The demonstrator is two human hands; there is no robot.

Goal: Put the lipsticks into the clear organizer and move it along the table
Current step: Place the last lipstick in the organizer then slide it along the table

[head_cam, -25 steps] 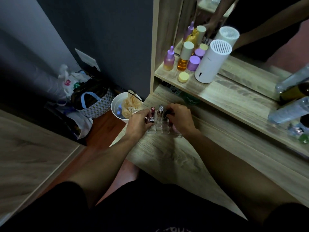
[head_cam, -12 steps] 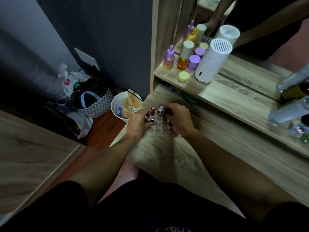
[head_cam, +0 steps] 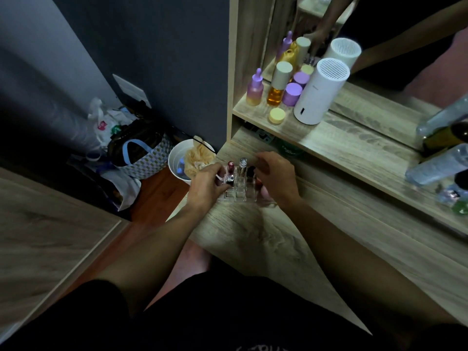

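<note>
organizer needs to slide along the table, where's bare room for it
Bare wood runs to the right of the right hand, between the table front edge and the shelf. Left of the clear organizer is the table's end. The shelf's left corner is crowded with bottles.

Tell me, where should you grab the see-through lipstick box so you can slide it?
Probably by its two short end walls, low down, one of the hands from each side. The clear organizer is wide and flat, and lipsticks stand up inside, so a top grip would bump them. The left hand and right hand already flank it.
</note>
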